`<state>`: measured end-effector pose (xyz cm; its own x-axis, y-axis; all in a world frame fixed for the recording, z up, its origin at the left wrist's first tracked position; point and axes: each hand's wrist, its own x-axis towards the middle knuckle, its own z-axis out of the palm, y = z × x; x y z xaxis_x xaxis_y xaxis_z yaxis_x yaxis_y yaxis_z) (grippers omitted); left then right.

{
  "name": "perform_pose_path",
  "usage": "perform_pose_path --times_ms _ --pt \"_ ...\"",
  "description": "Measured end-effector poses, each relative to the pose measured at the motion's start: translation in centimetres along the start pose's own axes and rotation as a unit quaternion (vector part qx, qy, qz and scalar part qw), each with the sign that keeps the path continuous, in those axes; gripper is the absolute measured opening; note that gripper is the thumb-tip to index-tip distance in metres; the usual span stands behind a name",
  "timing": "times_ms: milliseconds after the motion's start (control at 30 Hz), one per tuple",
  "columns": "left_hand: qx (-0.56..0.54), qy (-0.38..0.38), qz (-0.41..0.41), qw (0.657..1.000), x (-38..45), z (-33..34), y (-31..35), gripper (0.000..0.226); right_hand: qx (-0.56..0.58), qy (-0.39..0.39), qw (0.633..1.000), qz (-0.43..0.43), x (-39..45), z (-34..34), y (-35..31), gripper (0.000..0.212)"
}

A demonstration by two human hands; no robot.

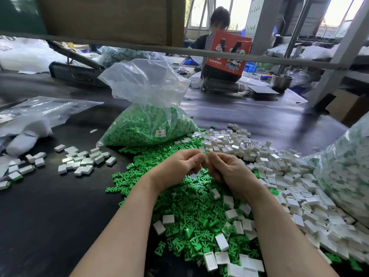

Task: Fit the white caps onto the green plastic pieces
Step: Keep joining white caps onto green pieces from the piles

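My left hand point(179, 166) and my right hand point(227, 170) meet fingertip to fingertip above a heap of loose green plastic pieces point(191, 208). Both are pinched on one small piece between them, mostly hidden by the fingers; only a pale green sliver shows. White caps point(283, 176) lie heaped to the right and scattered over the green heap. A group of capped white pieces point(83, 160) lies on the dark table to the left.
A clear bag of green pieces point(147, 126) stands open behind my hands. A big bag of assembled parts point(343, 168) fills the right edge. Crumpled plastic bags point(30, 120) lie at left. Another person point(217, 27) sits across the table behind a red bag point(227, 54).
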<state>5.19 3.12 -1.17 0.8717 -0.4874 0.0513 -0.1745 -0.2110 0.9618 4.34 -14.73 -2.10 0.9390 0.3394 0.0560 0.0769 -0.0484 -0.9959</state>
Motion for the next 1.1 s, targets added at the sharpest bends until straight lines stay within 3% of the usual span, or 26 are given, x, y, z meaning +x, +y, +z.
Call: perform_pose_path --times_ms 133,367,500,767,933,1100 --pt "0.044 0.014 0.026 0.999 0.1 -0.3 0.2 0.021 0.019 0.030 0.999 0.004 0.2 0.1 0.0 0.042" --pt "0.020 0.105 0.047 0.993 0.4 0.1 0.1 0.013 0.035 0.038 0.999 0.015 0.4 -0.1 0.1 0.058" --pt "0.025 0.113 0.051 0.992 0.5 0.5 0.5 0.031 0.006 0.010 1.000 0.013 0.7 0.2 0.1 0.072" --pt "0.022 0.125 0.077 0.989 0.6 1.0 0.9 0.021 0.085 0.007 0.996 -0.015 0.7 0.2 0.2 0.046" --pt "-0.028 0.164 0.105 0.980 0.9 1.5 1.4 0.007 0.141 0.007 0.990 -0.019 0.6 -0.1 0.1 0.049" --pt "-0.010 0.184 0.114 0.976 0.8 1.8 1.5 0.008 0.153 -0.009 0.988 -0.028 0.5 0.2 -0.1 0.038"
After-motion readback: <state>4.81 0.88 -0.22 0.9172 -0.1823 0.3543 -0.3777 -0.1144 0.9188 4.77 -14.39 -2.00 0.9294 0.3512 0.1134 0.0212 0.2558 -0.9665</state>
